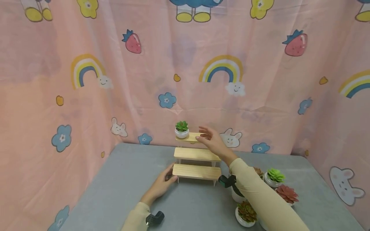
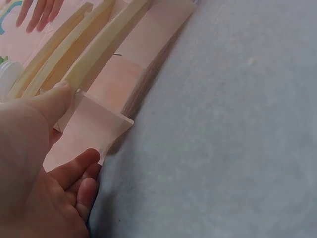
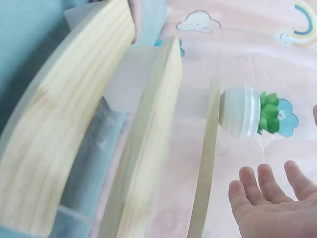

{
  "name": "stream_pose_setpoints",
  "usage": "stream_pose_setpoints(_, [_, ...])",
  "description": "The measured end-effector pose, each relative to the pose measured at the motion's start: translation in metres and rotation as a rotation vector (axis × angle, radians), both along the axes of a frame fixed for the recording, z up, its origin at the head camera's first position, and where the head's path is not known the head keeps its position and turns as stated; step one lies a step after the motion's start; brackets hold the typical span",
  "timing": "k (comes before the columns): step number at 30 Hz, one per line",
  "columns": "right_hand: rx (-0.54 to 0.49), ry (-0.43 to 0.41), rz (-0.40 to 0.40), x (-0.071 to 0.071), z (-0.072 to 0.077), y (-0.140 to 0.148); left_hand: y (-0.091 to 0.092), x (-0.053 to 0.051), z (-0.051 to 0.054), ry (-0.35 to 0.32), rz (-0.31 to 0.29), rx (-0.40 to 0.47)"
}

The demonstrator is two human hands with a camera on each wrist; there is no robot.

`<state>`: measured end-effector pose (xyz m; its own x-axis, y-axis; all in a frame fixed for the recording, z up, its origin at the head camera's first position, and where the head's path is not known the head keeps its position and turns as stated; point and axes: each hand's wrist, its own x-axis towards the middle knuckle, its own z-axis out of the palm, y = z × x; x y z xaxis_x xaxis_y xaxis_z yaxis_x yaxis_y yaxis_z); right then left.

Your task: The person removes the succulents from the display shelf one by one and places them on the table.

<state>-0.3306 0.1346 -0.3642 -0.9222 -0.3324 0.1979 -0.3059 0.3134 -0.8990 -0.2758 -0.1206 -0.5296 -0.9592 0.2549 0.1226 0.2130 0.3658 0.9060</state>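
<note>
A three-tier display stand (image 1: 197, 172) has pale wooden boards on translucent supports. At its left end, my left hand (image 1: 159, 184) grips the lowest tier; the left wrist view shows the thumb (image 2: 59, 101) against the board's edge and curled fingers beside the clear support (image 2: 94, 124). On the left end of the top board sits a green succulent in a white ribbed pot (image 1: 182, 129), standing upright. To its right, my right hand (image 1: 213, 141) hovers by the top board with fingers spread and holds nothing. In the right wrist view those fingers (image 3: 270, 186) are apart from the pot.
Several potted succulents stand right of the stand, partly hidden by the right forearm: a bright green one (image 1: 275, 175), a reddish one (image 1: 287, 193) and a brownish-green one (image 1: 246, 211). A pink patterned curtain (image 1: 185, 70) hangs behind the grey table (image 1: 115, 183).
</note>
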Motion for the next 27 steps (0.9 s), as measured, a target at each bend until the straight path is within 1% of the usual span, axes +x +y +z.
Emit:
stream_pose_setpoints(4, [-0.031,-0.031,0.006,-0.011,0.001,-0.02,-0.003,0.0,-0.001,0.012,-0.006,-0.015])
stream_pose_setpoints(9, [-0.082,-0.075,0.018,-0.023,-0.004,-0.043,-0.003,-0.002,-0.005,0.029,-0.023,-0.004])
stream_pose_setpoints(11, [-0.082,-0.084,-0.002,-0.027,-0.007,-0.051,-0.004,-0.003,-0.005,0.028,-0.029,0.004])
stream_pose_setpoints(13, [-0.077,-0.094,-0.04,-0.03,-0.009,-0.057,-0.003,-0.002,-0.005,0.031,-0.031,0.011])
stream_pose_setpoints(16, [-0.071,-0.111,-0.098,-0.033,-0.01,-0.063,-0.001,0.0,-0.004,0.024,-0.016,0.017])
stream_pose_setpoints(20, [-0.057,-0.109,-0.132,-0.034,-0.009,-0.07,-0.002,0.001,-0.001,0.021,0.004,0.011])
stream_pose_setpoints(23, [-0.042,-0.094,-0.154,-0.036,-0.01,-0.075,-0.002,0.002,0.0,0.024,0.003,0.0])
stream_pose_setpoints(27, [-0.044,-0.094,-0.197,-0.035,-0.011,-0.077,-0.001,0.001,0.0,0.023,0.001,-0.02])
